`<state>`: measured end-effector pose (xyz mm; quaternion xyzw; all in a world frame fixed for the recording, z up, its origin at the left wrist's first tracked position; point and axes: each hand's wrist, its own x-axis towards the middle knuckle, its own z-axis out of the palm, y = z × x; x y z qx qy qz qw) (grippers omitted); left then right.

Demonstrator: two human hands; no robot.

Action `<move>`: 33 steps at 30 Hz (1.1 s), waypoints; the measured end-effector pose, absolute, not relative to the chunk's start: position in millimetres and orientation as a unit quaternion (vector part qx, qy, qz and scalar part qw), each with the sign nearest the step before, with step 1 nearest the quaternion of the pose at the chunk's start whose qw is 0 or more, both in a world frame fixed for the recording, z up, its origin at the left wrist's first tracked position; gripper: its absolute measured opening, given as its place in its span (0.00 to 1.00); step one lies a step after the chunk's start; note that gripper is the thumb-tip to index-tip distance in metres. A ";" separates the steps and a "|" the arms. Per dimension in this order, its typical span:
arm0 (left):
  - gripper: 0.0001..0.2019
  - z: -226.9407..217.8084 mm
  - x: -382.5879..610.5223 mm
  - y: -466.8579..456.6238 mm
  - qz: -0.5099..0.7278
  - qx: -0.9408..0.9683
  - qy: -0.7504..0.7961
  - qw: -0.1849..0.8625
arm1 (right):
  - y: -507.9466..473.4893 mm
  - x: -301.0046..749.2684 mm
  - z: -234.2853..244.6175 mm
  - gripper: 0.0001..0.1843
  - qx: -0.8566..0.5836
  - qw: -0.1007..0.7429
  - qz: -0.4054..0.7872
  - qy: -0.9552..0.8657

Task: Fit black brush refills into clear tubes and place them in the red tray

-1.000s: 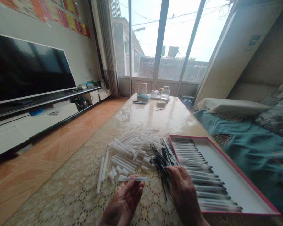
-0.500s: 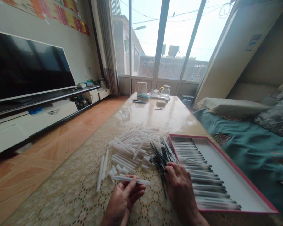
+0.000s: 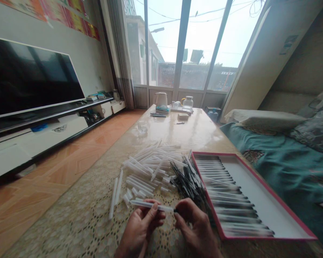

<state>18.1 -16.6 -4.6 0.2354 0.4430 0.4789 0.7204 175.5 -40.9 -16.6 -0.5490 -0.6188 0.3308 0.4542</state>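
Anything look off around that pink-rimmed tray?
Yes. One thin rod lies diagonally across the otherwise parallel rows in the pink-rimmed tray, out of line with the rest. Just outside the tray, loose black rods sit in a jumbled heap, not lined up.

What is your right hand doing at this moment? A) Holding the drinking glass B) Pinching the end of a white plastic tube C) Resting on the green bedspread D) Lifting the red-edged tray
B: the fingers of the right hand pinch the end of the white plastic tube, which the left hand also holds.
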 end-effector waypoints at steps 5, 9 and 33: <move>0.12 -4.5 18.4 -16.6 0.484 0.226 0.455 0.712 | -41.5 174.0 -16.4 0.08 -0.539 0.467 0.353 -0.606; 0.12 -2.0 19.3 -16.8 0.476 0.241 0.458 0.711 | -41.6 172.8 -17.5 0.09 -0.533 0.478 0.364 -0.596; 0.12 0.2 19.4 -18.6 0.470 0.261 0.448 0.714 | -43.3 171.4 -25.3 0.22 -0.536 0.450 0.373 -0.610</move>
